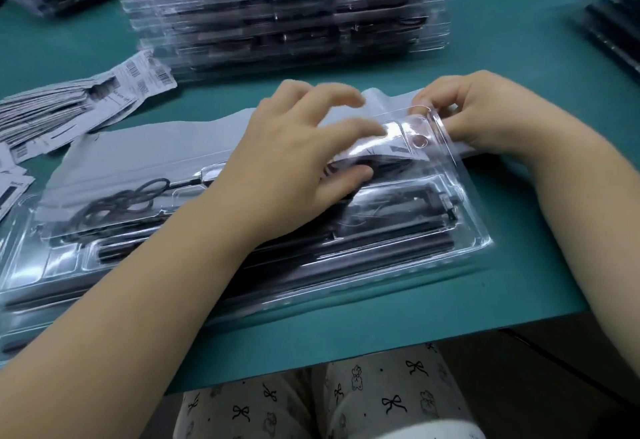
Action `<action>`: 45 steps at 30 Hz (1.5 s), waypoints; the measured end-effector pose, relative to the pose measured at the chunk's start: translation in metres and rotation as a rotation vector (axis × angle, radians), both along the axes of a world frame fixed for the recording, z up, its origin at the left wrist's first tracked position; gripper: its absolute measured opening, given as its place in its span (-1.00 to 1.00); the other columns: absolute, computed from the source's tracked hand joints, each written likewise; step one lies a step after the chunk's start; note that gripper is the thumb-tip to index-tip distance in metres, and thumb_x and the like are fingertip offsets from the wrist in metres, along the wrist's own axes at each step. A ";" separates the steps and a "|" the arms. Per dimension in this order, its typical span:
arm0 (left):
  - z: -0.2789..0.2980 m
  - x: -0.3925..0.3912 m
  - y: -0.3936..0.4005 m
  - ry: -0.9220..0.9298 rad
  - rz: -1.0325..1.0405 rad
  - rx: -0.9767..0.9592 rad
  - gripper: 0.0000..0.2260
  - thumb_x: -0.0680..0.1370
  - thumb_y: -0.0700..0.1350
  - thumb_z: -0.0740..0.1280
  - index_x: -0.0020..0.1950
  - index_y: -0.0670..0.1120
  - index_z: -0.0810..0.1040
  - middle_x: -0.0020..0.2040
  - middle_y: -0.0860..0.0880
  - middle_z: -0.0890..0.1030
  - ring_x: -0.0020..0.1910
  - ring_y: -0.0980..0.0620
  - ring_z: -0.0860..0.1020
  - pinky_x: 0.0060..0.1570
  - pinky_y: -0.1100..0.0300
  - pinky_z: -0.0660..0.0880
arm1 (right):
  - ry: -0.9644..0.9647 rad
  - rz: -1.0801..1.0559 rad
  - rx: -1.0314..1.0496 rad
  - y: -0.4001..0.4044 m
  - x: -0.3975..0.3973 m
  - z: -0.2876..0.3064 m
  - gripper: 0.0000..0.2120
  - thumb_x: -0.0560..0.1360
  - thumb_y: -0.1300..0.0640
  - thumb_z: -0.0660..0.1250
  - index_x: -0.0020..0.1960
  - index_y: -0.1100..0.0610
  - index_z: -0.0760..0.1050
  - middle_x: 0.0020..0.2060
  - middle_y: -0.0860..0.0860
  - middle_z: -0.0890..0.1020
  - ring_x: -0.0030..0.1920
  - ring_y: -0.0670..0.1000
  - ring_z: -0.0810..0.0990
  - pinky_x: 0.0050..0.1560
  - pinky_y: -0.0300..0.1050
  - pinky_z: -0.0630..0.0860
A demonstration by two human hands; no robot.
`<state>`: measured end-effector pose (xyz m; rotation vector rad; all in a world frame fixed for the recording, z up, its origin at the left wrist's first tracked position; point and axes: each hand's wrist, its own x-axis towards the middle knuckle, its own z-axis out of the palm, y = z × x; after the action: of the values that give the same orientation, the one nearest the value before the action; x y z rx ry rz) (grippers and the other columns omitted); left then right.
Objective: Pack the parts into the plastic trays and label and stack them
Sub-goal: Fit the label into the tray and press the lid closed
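A: Here we are at the green table, and the clear plastic tray sits dead centre, right in front of the person, long side running from nine o'clock to three.

B: Both hands are up at its far edge. The right hand, at about one o'clock, pinches the clear flap between thumb and fingers, lifting that corner. I'd say that's to hold the flap open.

A: And the left hand?

B: Fingers spread fairly wide and straight, reaching under the raised flap at twelve o'clock. Probably it's tucking a printed label in, though blur hides the fingertips, so whether it actually holds the label I cannot tell.

A: What does the tray look like?

B: Glossy, see-through, moulded into pockets. Dark long rods lie along the near side, and a coiled black cable sits at nine o'clock. A grey sheet lies along the far side.

A: Loose labels fan out at ten o'clock, within the left hand's reach, sensibly. Behind, at twelve, a tall stack of filled trays.
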<state>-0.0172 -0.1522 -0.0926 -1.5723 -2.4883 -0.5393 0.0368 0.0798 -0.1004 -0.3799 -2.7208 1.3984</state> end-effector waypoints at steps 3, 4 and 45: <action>0.002 0.001 -0.003 0.009 -0.097 -0.004 -0.76 0.55 -0.07 0.29 0.18 -0.05 0.62 0.17 0.01 0.60 0.05 -0.16 0.52 0.11 0.01 0.41 | 0.026 0.025 0.014 0.001 0.001 -0.001 -0.82 0.27 0.11 0.57 -0.15 0.05 0.66 -0.04 0.17 0.63 -0.19 -0.06 0.52 0.00 -0.10 0.48; 0.003 0.001 -0.004 -0.032 -0.097 0.002 -0.75 0.55 -0.09 0.29 0.19 -0.07 0.61 0.17 0.01 0.61 0.06 -0.14 0.53 0.12 0.07 0.39 | 0.019 0.056 -0.010 0.002 0.002 0.001 -0.81 0.27 0.12 0.56 -0.13 0.05 0.67 -0.04 0.10 0.64 -0.18 -0.11 0.55 -0.01 -0.20 0.49; 0.002 -0.011 -0.018 -0.271 0.014 0.000 -0.51 0.43 0.15 0.29 0.35 0.09 0.39 0.11 0.31 0.42 0.11 0.10 0.37 0.06 0.24 0.28 | 0.001 -0.012 0.025 0.001 0.012 0.016 -0.82 0.39 -0.05 0.43 -0.08 0.01 0.64 -0.35 -0.10 0.59 -0.43 -0.18 0.47 -0.29 -0.32 0.45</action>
<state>-0.0277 -0.1705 -0.0906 -1.5741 -2.6874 -0.7984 0.0489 0.0812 -0.0848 -0.3939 -2.7277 1.3595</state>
